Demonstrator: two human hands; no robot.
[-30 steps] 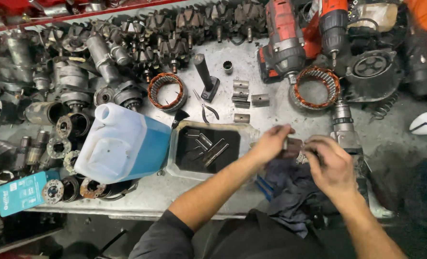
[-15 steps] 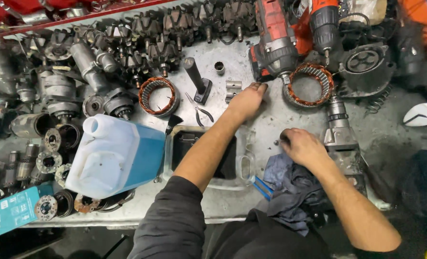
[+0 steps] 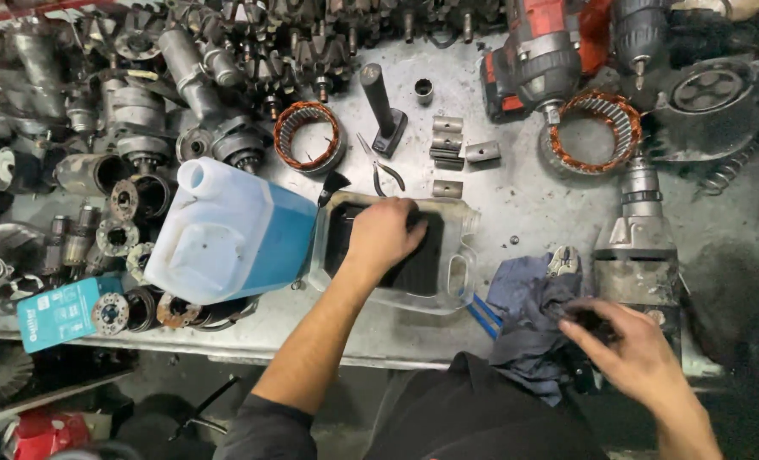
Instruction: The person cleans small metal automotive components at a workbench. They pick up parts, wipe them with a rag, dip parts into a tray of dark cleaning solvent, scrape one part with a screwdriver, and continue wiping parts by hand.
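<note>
Frame centre: left hand [image 3: 381, 238] spread inside clear tray [image 3: 460, 281], long axis left-right; right hand [image 3: 631, 353] pinching dark part [image 3: 585, 322]; teal card [image 3: 60, 311] lower left.

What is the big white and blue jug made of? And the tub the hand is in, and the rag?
Jug: looks like cloudy plastic, blue liquid showing through. Tub: clear plastic, see-through walls. Rag: soft blue-grey cloth, crumpled into folds.
</note>
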